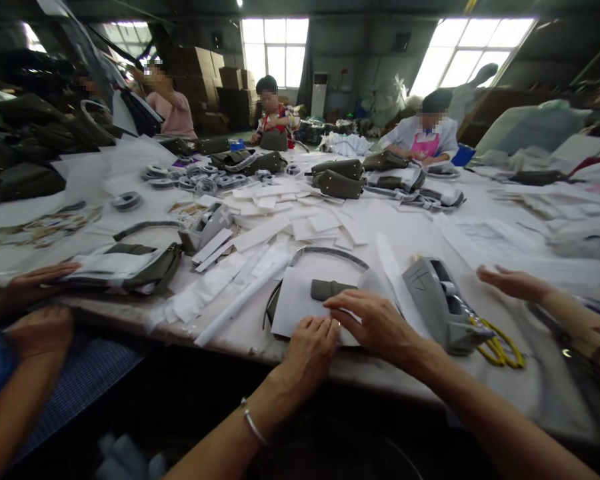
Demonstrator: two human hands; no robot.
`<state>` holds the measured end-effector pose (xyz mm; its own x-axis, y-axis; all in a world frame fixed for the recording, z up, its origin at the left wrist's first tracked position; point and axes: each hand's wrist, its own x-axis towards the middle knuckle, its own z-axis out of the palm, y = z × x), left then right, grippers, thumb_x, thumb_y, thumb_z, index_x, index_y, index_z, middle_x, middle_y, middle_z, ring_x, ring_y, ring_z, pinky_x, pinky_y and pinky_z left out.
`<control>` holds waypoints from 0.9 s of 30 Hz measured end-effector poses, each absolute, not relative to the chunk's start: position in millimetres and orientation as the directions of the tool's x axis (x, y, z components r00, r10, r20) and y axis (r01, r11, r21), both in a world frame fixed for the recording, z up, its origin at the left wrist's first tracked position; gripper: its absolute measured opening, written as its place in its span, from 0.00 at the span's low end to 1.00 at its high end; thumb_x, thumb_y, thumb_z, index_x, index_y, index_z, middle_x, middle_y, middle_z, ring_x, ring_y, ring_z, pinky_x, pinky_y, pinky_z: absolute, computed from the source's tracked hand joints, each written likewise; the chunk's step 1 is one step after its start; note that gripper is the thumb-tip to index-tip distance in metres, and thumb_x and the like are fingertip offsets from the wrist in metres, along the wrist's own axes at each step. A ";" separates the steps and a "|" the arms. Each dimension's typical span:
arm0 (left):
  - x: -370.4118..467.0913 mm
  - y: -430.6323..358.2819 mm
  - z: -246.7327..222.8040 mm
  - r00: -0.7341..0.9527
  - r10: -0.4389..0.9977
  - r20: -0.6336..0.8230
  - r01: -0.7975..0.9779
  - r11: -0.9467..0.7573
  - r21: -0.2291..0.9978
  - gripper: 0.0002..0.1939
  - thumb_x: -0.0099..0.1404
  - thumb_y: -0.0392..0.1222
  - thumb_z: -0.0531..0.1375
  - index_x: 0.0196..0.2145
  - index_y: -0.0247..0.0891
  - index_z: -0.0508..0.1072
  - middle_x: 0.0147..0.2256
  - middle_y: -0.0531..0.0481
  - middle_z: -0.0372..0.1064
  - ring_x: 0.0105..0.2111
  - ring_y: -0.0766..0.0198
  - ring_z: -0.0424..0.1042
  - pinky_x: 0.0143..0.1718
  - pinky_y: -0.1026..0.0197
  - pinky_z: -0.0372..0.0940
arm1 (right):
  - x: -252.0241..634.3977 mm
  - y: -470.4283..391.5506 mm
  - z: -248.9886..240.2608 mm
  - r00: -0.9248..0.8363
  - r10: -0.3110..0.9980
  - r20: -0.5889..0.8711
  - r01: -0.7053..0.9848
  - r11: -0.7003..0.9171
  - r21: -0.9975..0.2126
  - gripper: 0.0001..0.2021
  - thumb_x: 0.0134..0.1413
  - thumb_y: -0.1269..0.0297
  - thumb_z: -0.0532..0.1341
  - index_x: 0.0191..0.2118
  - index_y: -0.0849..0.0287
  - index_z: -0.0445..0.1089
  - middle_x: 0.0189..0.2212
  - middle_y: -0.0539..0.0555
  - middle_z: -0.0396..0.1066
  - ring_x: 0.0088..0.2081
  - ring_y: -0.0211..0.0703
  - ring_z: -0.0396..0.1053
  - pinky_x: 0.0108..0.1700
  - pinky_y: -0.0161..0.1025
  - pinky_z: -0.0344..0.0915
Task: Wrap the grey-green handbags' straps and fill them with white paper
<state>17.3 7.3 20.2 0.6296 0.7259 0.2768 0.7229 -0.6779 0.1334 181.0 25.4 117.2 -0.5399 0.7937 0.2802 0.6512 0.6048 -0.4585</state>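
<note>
In front of me on the table lies a dark olive bag, mostly hidden under a white sheet [291,307]. Its short olive flap [326,289] shows on top of the sheet, and a wrapped handle [330,251] arches behind it. My left hand [310,343], a bracelet on its wrist, rests with fingers lying on the sheet near the front edge. Just right of the flap, my right hand [373,323] reaches over the sheet, fingers bent and apart, the fingertips close to the flap. Neither hand visibly grips anything.
A grey holder [433,303] with yellow-handled scissors [503,347] stands to the right. White paper pieces [325,227] lie beyond the bag. A neighbour's hands [40,283] touch another bag [153,267] at left; another person's hand [515,283] extends in from the right.
</note>
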 end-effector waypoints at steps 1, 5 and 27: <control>14.7 6.7 18.8 0.633 0.719 0.287 0.719 -0.683 0.127 0.14 0.69 0.39 0.57 0.50 0.33 0.69 0.48 0.41 0.73 0.50 0.54 0.71 0.54 0.50 0.64 | 185.4 33.4 106.0 -0.565 0.781 0.265 0.678 0.623 -0.391 0.12 0.65 0.64 0.57 0.51 0.56 0.73 0.47 0.57 0.76 0.49 0.47 0.73 0.53 0.46 0.67; -7.4 7.0 10.7 0.670 0.667 0.326 0.683 -0.726 0.082 0.29 0.68 0.50 0.60 0.60 0.32 0.61 0.59 0.40 0.65 0.60 0.54 0.64 0.62 0.50 0.56 | 206.9 45.9 49.7 -0.629 0.762 0.157 0.740 0.648 -0.180 0.20 0.65 0.60 0.57 0.61 0.58 0.65 0.62 0.60 0.63 0.64 0.55 0.59 0.63 0.60 0.57; 14.8 41.7 16.1 0.601 0.754 0.265 0.771 -0.634 0.055 0.40 0.67 0.64 0.54 0.65 0.30 0.56 0.63 0.34 0.57 0.65 0.49 0.56 0.63 0.45 0.55 | 215.4 38.8 5.3 -0.584 0.791 0.184 0.783 0.608 -0.128 0.30 0.65 0.57 0.56 0.69 0.58 0.49 0.68 0.58 0.52 0.69 0.53 0.45 0.67 0.60 0.48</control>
<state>14.8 41.7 16.1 0.6013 0.7539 0.2648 0.7712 -0.6343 0.0547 215.4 38.8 5.3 -0.5838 0.7906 0.1844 0.7834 0.6083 -0.1279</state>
